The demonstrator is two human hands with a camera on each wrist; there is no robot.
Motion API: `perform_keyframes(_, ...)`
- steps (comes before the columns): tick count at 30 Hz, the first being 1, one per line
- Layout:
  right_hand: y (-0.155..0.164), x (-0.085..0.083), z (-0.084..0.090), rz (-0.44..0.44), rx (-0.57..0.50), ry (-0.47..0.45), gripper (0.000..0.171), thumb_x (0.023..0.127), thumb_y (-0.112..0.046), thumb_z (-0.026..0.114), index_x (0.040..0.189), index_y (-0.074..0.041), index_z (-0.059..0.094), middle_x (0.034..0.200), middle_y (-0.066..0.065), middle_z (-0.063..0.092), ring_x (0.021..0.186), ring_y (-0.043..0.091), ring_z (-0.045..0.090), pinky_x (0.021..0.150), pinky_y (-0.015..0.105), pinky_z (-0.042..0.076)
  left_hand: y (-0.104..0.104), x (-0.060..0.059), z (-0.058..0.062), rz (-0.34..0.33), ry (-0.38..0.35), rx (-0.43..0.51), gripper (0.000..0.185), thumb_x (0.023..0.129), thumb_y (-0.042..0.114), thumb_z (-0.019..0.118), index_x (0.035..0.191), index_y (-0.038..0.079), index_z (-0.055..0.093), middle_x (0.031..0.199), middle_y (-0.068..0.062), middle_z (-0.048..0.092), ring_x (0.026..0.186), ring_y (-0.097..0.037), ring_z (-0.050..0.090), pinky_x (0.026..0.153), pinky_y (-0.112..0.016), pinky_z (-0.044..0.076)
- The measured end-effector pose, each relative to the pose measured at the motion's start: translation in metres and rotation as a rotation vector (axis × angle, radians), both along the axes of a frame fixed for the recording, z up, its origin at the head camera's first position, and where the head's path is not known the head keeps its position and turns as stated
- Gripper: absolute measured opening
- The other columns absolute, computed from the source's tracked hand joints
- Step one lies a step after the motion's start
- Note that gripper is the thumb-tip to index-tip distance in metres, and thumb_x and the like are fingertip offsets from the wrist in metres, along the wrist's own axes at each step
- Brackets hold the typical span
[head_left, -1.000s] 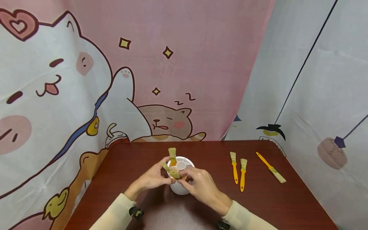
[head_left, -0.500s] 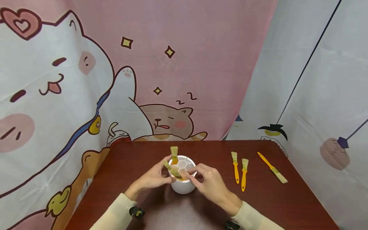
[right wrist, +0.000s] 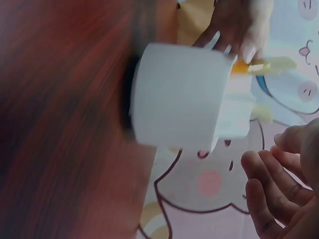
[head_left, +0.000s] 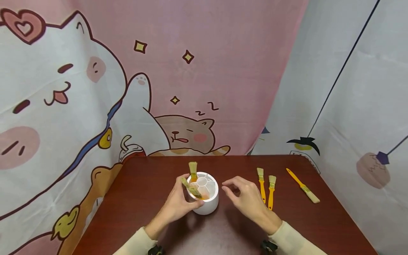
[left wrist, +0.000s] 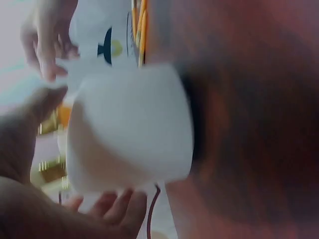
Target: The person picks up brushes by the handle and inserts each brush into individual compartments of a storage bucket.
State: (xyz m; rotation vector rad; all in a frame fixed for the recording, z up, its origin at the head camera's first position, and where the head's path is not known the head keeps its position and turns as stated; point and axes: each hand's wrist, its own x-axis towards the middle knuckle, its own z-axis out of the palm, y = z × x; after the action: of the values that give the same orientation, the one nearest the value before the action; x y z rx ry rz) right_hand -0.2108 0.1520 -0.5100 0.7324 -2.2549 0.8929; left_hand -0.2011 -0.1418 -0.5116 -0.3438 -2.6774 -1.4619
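My left hand (head_left: pixel 180 203) grips the white divided brush holder (head_left: pixel 208 202) at mid-table (head_left: pixel 143 184), two yellow-handled brushes (head_left: pixel 192 171) standing in it, while my right hand (head_left: pixel 247 198) hovers beside it, fingers loosely curled, holding nothing.

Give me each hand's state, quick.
Left hand: fingers curled round the white brush holder, gripping it.
Right hand: open, fingers loosely curled, holding nothing, apart from the holder.
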Motion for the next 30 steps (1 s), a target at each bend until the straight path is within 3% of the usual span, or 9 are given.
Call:
perform_keyframes(3, 0.01, -0.006, -0.004, -0.021, 0.006, 0.003, 0.02, 0.093, -0.009, 0.099, 0.107, -0.015, 0.087, 0.099, -0.006, 0.083, 0.079, 0.003, 0.075, 0.07, 0.03, 0.068, 0.012, 0.008, -0.004, 0.093, 0.034, -0.04, 0.118, 0.075, 0.036, 0.112, 0.165, 0.007, 0.042, 0.159, -0.016, 0.062, 0.147, -0.036, 0.067, 0.122, -0.06, 0.053)
perform_keyframes(7, 0.023, -0.014, -0.01, -0.068, 0.03, 0.014, 0.02, 0.092, -0.008, 0.099, 0.107, -0.015, 0.087, 0.096, -0.006, 0.082, 0.077, 0.008, 0.075, 0.068, 0.029, 0.065, 0.022, 0.014, -0.009, 0.172, 0.025, -0.043, 0.118, 0.074, 0.039, 0.112, 0.163, 0.011, 0.04, 0.16, -0.014, 0.061, 0.148, -0.035, 0.067, 0.117, -0.059, 0.056)
perform_keyframes(13, 0.04, -0.024, -0.021, -0.114, 0.073, 0.018, 0.02, 0.092, -0.008, 0.098, 0.108, -0.015, 0.087, 0.097, -0.003, 0.082, 0.079, 0.013, 0.077, 0.069, 0.034, 0.064, 0.024, 0.017, -0.011, 0.227, 0.005, -0.049, 0.113, 0.076, 0.041, 0.11, 0.161, 0.017, 0.04, 0.16, -0.015, 0.065, 0.147, -0.038, 0.068, 0.108, -0.061, 0.059)
perform_keyframes(16, 0.047, -0.027, -0.024, -0.137, 0.1, -0.01, 0.019, 0.094, -0.01, 0.097, 0.109, -0.015, 0.087, 0.099, -0.003, 0.082, 0.079, 0.014, 0.077, 0.069, 0.032, 0.064, 0.022, 0.016, -0.01, 0.207, 0.003, -0.054, 0.111, 0.079, 0.041, 0.109, 0.161, 0.015, 0.039, 0.159, -0.015, 0.066, 0.148, -0.038, 0.068, 0.11, -0.061, 0.059)
perform_keyframes(23, 0.068, -0.036, -0.03, -0.194, 0.148, -0.094, 0.015, 0.099, -0.016, 0.093, 0.112, -0.014, 0.087, 0.104, 0.001, 0.084, 0.077, 0.015, 0.072, 0.063, 0.027, 0.057, 0.009, 0.005, -0.009, 0.084, 0.084, -0.043, 0.108, 0.078, 0.033, 0.11, 0.161, 0.006, 0.047, 0.157, -0.016, 0.065, 0.146, -0.038, 0.068, 0.121, -0.062, 0.055)
perform_keyframes(30, 0.097, -0.047, -0.043, -0.253, 0.185, -0.162, 0.011, 0.101, -0.017, 0.092, 0.111, -0.017, 0.086, 0.106, 0.004, 0.083, 0.063, 0.005, 0.052, 0.054, 0.024, 0.046, -0.008, -0.009, -0.008, -0.044, -0.002, 0.055, 0.105, 0.079, 0.019, 0.108, 0.167, 0.016, 0.05, 0.152, -0.012, 0.075, 0.135, -0.035, 0.078, 0.118, -0.063, 0.057)
